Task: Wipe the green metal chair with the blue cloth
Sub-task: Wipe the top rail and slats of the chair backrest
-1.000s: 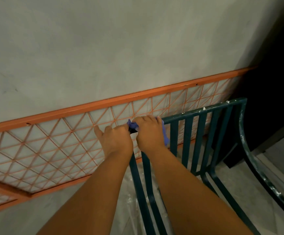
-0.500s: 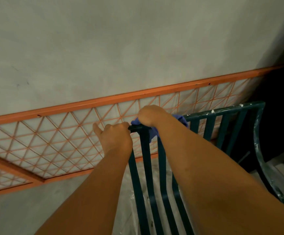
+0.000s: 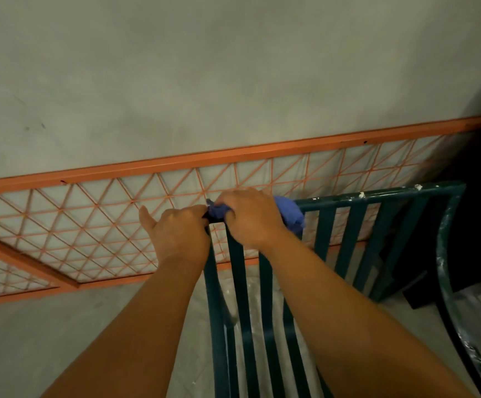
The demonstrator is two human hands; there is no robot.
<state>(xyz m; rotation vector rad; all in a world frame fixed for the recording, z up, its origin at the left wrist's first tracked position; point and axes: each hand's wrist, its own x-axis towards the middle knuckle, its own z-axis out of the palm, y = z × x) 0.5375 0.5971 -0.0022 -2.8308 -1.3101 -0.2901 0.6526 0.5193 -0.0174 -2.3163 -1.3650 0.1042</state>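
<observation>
While the left hand (image 3: 180, 235) gripped the green chair (image 3: 345, 225) corner, the right hand (image 3: 252, 218) clutched the blue cloth (image 3: 289, 212) on its top rail, seemingly near the orange mesh panel (image 3: 89, 225).

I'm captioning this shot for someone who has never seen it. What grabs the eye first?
Two bare arms reach up the middle to the top rail of a green metal chair. The right hand grips a blue cloth on that rail, and the left hand holds the rail's corner beside it. Behind them, an orange mesh panel leans along the grey wall.

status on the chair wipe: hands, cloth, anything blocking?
Left hand grips the green metal chair at its top-rail corner. Right hand presses the crumpled blue cloth onto the rail. White specks further along the rail; nothing blocking.
</observation>
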